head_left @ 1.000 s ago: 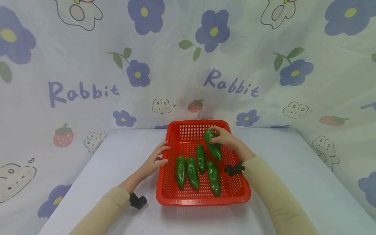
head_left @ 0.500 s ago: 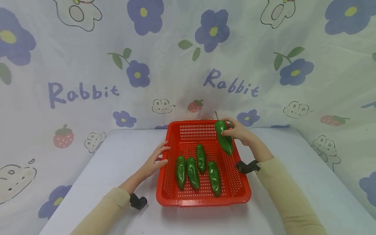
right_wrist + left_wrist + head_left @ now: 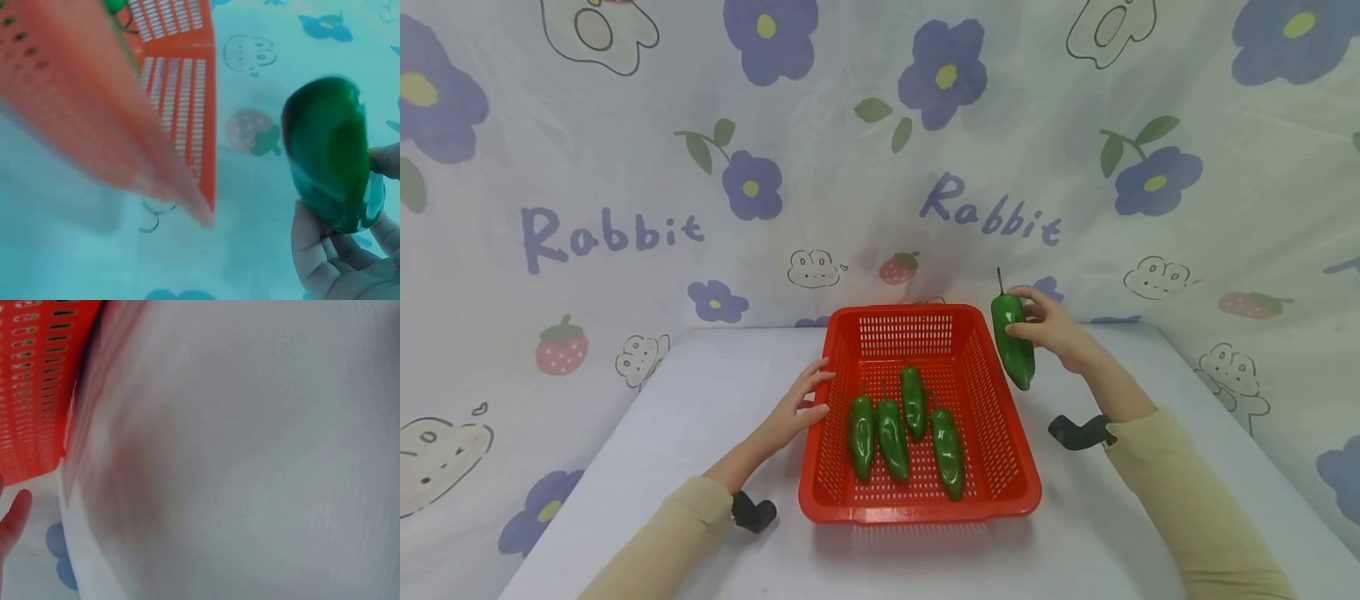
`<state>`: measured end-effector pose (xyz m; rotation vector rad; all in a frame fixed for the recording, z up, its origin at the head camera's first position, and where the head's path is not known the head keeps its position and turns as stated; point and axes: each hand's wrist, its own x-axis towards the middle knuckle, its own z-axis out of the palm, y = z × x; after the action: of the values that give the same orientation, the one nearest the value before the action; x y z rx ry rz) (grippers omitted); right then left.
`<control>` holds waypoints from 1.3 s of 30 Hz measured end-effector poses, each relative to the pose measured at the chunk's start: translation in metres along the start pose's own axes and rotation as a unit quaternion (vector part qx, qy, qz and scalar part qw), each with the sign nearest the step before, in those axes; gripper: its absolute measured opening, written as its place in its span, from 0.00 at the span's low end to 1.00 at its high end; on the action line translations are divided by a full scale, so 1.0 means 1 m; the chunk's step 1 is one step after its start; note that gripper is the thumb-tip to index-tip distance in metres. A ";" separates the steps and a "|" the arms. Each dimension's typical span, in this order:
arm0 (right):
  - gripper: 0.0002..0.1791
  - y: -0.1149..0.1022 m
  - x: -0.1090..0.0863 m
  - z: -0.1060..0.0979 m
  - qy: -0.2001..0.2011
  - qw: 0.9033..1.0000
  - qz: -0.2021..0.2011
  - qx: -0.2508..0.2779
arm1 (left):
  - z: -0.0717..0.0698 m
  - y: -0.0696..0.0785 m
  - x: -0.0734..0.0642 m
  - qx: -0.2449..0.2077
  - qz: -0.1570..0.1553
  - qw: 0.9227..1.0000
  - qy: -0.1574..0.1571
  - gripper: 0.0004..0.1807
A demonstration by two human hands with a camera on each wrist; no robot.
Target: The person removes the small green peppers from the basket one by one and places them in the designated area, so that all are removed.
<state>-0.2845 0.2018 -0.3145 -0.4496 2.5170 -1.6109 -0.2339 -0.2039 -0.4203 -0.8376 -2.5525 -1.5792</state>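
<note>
My right hand [image 3: 1051, 327] grips a long green pepper [image 3: 1013, 343] between thumb and fingers, just past the right rim of a red plastic basket [image 3: 917, 518]. The pepper's thin stem points up and its tip hangs down. In the right wrist view the same pepper [image 3: 328, 153] shows large, its tip toward the camera. Straight, spread fingers of my left hand [image 3: 788, 417] touch the basket's left side. Several more green peppers [image 3: 891, 440] lie inside, toward the front. The left wrist view catches only a fingertip [image 3: 17, 512] beside the basket wall [image 3: 34, 394].
The basket stands on a white-covered table [image 3: 730, 367]. Behind it hangs a white cloth [image 3: 842, 183] printed with flowers, rabbits and strawberries. Dark wrist-worn cameras [image 3: 1078, 432] sit on both forearms, close to the tan sleeves [image 3: 1187, 500].
My right hand has carried the pepper from over the basket's back part, up and right across the rim to outside it. The left hand and basket have stayed in place.
</note>
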 end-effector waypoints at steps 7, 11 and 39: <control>0.35 0.014 -0.008 -0.008 0.005 0.999 0.027 -0.036 | 0.000 -0.019 0.001 -0.009 0.003 1.000 0.001 0.27; 0.36 0.029 -0.009 -0.008 0.015 0.997 0.043 -0.060 | 0.000 -0.019 0.001 -0.013 0.004 1.000 0.001 0.27; 0.37 0.099 -0.008 0.011 0.014 0.991 0.089 -0.098 | -0.002 0.022 -0.003 -0.008 -0.007 1.000 -0.009 0.27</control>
<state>-0.2928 0.2335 -0.4093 -0.2123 2.6627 -1.3233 -0.2223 -0.1993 -0.4024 -0.8418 -2.5682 -1.6042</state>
